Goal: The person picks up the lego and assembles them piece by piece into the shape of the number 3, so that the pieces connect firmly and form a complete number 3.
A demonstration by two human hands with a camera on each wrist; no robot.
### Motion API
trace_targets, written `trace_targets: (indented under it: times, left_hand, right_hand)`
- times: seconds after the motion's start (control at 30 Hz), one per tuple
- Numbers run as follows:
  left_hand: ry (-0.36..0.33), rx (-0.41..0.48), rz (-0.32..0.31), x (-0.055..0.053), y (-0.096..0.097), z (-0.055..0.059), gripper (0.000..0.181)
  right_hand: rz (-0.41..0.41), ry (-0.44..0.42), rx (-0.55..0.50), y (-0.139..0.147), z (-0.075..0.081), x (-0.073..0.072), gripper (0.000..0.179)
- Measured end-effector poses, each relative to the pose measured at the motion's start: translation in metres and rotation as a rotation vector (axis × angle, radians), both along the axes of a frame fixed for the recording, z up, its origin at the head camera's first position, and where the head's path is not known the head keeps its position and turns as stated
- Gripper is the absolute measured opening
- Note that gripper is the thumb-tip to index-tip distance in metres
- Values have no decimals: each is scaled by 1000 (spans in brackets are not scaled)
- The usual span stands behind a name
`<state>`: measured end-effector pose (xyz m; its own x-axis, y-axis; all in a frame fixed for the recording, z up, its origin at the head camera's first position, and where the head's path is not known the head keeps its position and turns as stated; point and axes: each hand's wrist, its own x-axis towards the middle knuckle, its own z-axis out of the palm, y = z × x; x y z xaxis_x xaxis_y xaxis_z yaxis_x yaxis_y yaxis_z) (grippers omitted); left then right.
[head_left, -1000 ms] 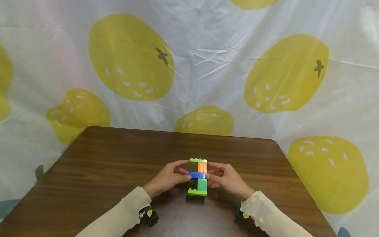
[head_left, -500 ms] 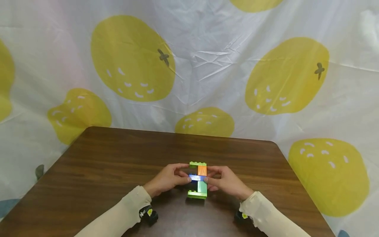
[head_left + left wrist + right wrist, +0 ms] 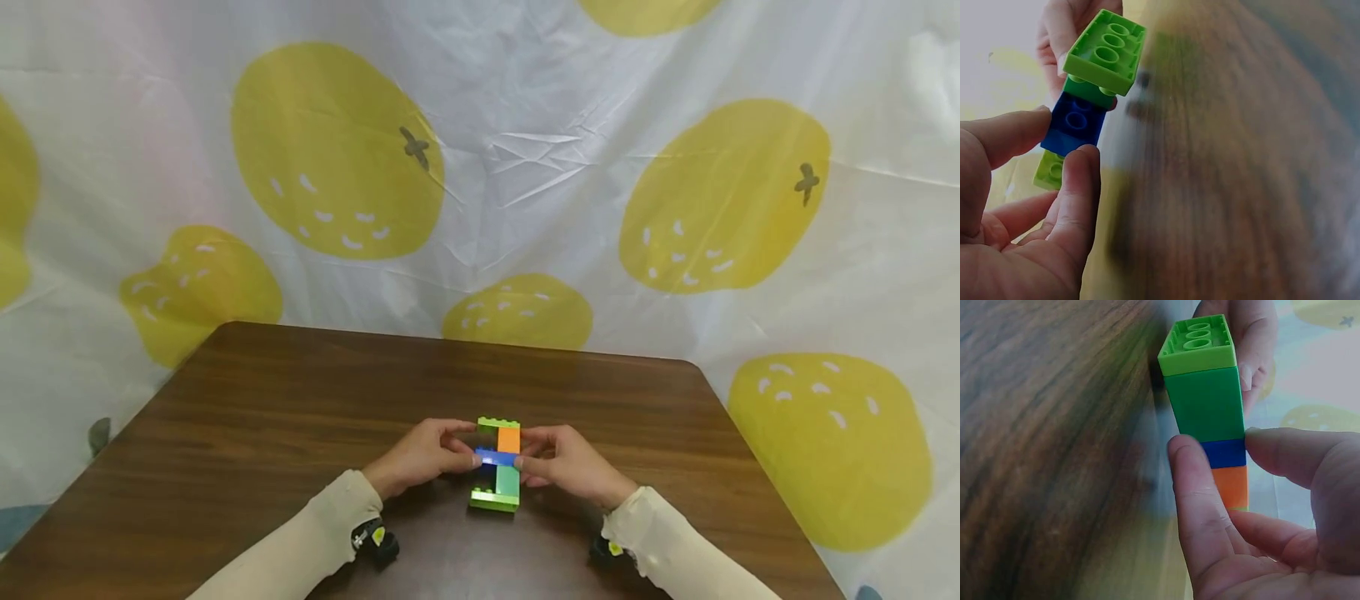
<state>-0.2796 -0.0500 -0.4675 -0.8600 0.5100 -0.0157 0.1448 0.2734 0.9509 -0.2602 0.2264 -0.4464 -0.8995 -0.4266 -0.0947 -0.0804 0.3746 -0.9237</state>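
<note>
Both hands hold one joined stack of toy building bricks over the table. Lime-green bricks [image 3: 495,502] [image 3: 1110,50] cap its two ends. Between them run a green brick [image 3: 1205,403], a long blue brick [image 3: 495,457] and an orange brick [image 3: 508,440], with gaps on the left side where the long bricks jut out. My left hand [image 3: 423,452] pinches the jutting left end of the blue brick between thumb and fingers. On the other side, my right hand [image 3: 573,467] pinches the stack at the blue brick's right end, its other fingers curled beside the orange brick.
The brown wooden table [image 3: 337,375] spreads out under the hands. Behind it hangs a pale curtain [image 3: 525,208] printed with yellow fruit. Each wrist carries a small black camera [image 3: 378,542] below a cream sleeve [image 3: 300,537].
The brick stack and both hands have shifted slightly down in the head view, toward the person, and a touch to the left. Both hands keep their hold.
</note>
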Motion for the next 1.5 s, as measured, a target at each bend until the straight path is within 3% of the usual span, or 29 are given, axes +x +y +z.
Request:
trace_targets:
  times: [0.4,0.67,1.27,1.5]
  left_hand:
    - [-26,-33,0,-4,1,1,69]
    - [-87,0,3,-1,3,1,66]
    - [-119,55,0,1,0,0,61]
    - [-115,34,11,1,0,-1,60]
  right_hand:
    - [8,13,36,2,-2,-4,63]
    - [-14,-10,36,3,-6,-3,62]
    - [-10,-17,-1,3,-8,-4,60]
    - [-12,-10,-3,2,-7,-5,59]
